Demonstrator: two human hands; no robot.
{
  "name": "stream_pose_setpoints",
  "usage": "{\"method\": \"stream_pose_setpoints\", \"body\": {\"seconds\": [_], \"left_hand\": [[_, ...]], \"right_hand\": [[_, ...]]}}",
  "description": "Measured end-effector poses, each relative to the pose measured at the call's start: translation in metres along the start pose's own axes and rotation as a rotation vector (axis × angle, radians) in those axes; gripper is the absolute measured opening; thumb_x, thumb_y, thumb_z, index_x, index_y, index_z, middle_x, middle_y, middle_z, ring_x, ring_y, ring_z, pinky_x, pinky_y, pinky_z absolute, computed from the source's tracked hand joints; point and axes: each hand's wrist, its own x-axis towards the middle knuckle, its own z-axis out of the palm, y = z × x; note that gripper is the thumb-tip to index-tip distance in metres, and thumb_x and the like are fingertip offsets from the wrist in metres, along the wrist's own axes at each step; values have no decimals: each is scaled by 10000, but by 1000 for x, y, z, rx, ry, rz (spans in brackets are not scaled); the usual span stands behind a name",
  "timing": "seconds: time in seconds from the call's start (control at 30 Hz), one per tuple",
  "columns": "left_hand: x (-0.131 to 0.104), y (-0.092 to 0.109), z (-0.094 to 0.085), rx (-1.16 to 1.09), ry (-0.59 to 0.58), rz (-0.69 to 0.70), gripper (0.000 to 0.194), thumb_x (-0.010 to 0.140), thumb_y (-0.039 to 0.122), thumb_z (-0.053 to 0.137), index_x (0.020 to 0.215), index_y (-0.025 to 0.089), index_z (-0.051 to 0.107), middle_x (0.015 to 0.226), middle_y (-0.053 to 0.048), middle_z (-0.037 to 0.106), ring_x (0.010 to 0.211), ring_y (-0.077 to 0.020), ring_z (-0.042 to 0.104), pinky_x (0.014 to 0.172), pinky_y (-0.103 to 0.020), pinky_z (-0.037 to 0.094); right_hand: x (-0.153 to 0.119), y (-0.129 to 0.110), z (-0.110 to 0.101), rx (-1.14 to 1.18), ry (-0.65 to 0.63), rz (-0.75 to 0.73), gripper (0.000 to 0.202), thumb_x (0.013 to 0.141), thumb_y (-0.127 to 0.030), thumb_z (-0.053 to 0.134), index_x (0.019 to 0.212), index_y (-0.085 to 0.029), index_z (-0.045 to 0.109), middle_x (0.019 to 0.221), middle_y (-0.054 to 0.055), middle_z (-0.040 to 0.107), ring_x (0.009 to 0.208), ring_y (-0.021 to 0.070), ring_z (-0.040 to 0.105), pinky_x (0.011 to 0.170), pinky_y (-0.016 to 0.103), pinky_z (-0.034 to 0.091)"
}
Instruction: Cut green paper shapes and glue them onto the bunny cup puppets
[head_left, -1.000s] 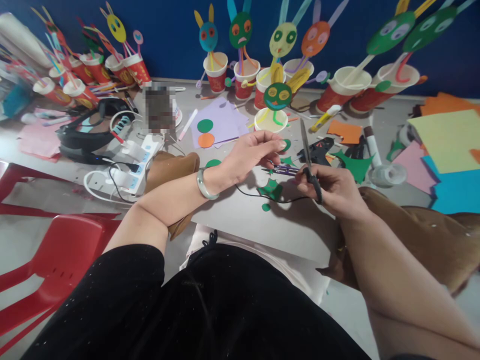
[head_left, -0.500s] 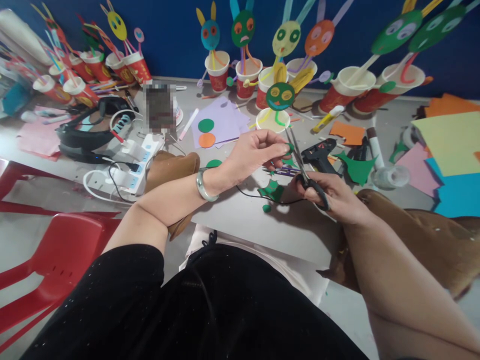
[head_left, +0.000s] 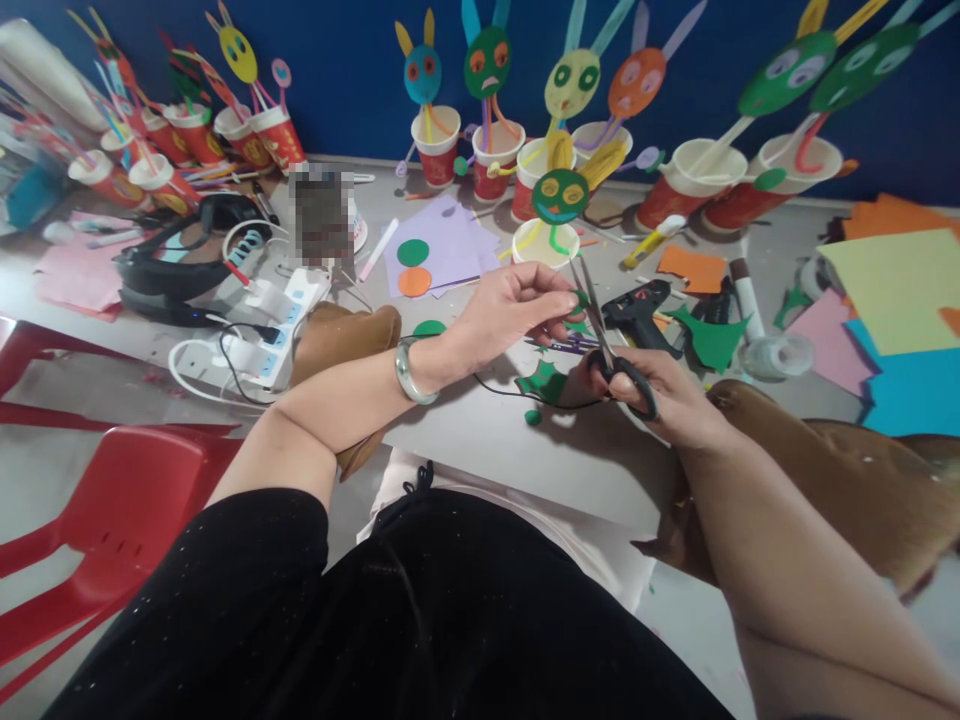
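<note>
Between the thumb and fingers of my left hand (head_left: pixel 525 305) is a small piece of green paper (head_left: pixel 580 300), partly hidden by the fingertips. My right hand (head_left: pixel 660 395) grips the black handles of a pair of scissors (head_left: pixel 598 312), whose blades point up and away beside that green piece. Below the hands, a green paper scrap (head_left: pixel 541 382) with a cut-out edge lies on the white table (head_left: pixel 480 440). Near it sits a small green paper disc (head_left: pixel 532 417). Beyond my right hand is a black glue gun (head_left: pixel 641 308).
Red paper cups (head_left: pixel 436 150) with paper-faced figures line the blue wall. Coloured paper sheets (head_left: pixel 892 290) lie at right, purple sheets (head_left: pixel 442 240) behind my left hand. A power strip (head_left: pixel 289 325) and black headset (head_left: pixel 176 275) are at left, above a red chair (head_left: pixel 135 490).
Both hands stay almost in place, the green piece still in my left fingers beside the scissor blades. The blades look slightly closer together, and the view has shifted a little.
</note>
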Motion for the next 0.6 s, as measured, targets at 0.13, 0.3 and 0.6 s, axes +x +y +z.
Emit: {"method": "stream_pose_setpoints", "body": {"seconds": [0.13,0.3,0.6], "left_hand": [[-1,-1,1,-35,-10,-5,289,942,362,805,938,180,581,773,36,741,649,-57,713,653,-192,572],[0,-4,1,-54,-27,-9,305,946,386,800,944,185,571,803,27,759,655,-62,728,653,-192,583],[0,-3,0,-51,-46,-17,269,964,350,781,955,183,571,846,12,770,679,-79,741,696,-228,606]], "right_hand": [[-1,1,0,9,18,0,711,822,-886,676,698,-196,559,682,-5,495,655,143,415,610,306,299],[-1,5,-1,8,21,6,713,816,-887,681,692,-195,558,690,-1,509,663,146,419,619,309,306],[-1,4,-1,-7,25,44,737,772,-913,698,672,-197,551,677,0,515,653,147,422,617,310,315]]}}
